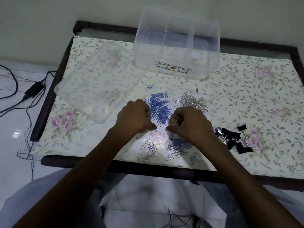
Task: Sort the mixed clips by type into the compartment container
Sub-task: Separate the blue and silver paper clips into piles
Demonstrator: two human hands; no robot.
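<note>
A pile of blue paper clips [158,109] lies mid-table, with a silver paper clip pile [192,102] to its right. A mixed heap of blue and silver clips [176,145] sits near the front edge, partly under my right wrist. Black binder clips [232,139] are heaped at the right. My left hand [134,117] is curled at the blue pile's left edge; what it holds is hidden. My right hand [189,124] pinches a silver clip between thumb and fingers. The clear compartment container [176,45] stands at the back.
A clear lid [97,79] lies flat at the back left of the floral table [263,112]. Cables and a power adapter [33,90] lie on the floor to the left. The table has a dark raised rim.
</note>
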